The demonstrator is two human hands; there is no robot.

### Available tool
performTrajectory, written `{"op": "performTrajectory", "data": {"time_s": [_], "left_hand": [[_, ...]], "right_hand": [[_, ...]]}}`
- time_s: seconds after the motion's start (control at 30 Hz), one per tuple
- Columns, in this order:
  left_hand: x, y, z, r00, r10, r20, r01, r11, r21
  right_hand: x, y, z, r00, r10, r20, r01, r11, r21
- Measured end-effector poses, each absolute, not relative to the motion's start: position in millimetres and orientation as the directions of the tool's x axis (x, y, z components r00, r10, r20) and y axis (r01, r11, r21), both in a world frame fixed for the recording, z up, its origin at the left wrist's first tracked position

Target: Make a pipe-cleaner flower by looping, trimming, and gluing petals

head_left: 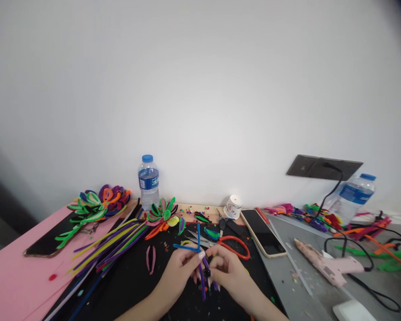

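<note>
My left hand [180,269] and my right hand [229,269] meet over a black mat [133,281] near the bottom of the view. Between their fingertips they pinch a small bundle of blue and purple pipe cleaners [200,263]. One blue stem sticks straight up and another juts left. A small black bead sits where the fingers meet. Just beyond the hands lie orange-handled scissors [232,245].
A pile of loose pipe cleaners [113,243] and finished pipe-cleaner flowers [96,205] lie at left on a pink sheet [13,276]. A water bottle [149,180], a phone [263,232], a pink glue gun [324,263] with black cable and a second bottle [354,196] stand around.
</note>
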State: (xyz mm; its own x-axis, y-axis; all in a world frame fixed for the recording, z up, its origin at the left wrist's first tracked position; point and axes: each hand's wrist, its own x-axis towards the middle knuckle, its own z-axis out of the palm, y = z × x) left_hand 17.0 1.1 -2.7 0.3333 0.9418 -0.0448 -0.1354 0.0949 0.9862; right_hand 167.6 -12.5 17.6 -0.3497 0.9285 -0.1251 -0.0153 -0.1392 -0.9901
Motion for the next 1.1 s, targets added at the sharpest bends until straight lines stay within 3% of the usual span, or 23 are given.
{"op": "performTrajectory", "data": {"time_s": [0.13,0.43,0.63,0.87,1.1], "left_hand": [[16,1,1,0.265,0.963,-0.045,-0.173,0.094,0.980],[16,1,3,0.313,0.944,-0.107,-0.235,0.186,0.954],[19,1,1,0.338,0.937,-0.086,-0.233,0.172,0.957],[20,-2,-2,0.376,0.924,-0.069,-0.170,0.142,0.975],[24,-10,-15,0.471,0.875,-0.109,-0.113,0.182,0.977]], "right_hand": [[169,-10,16,-0.326,0.933,-0.152,0.049,-0.144,-0.988],[167,-13,11,-0.321,0.937,-0.138,0.121,-0.104,-0.987],[165,-14,10,-0.362,0.921,-0.144,-0.082,-0.185,-0.979],[164,-20,18,-0.412,0.885,-0.216,-0.322,-0.363,-0.874],[165,-24,24,-0.453,0.817,-0.356,-0.275,-0.508,-0.816]]}}
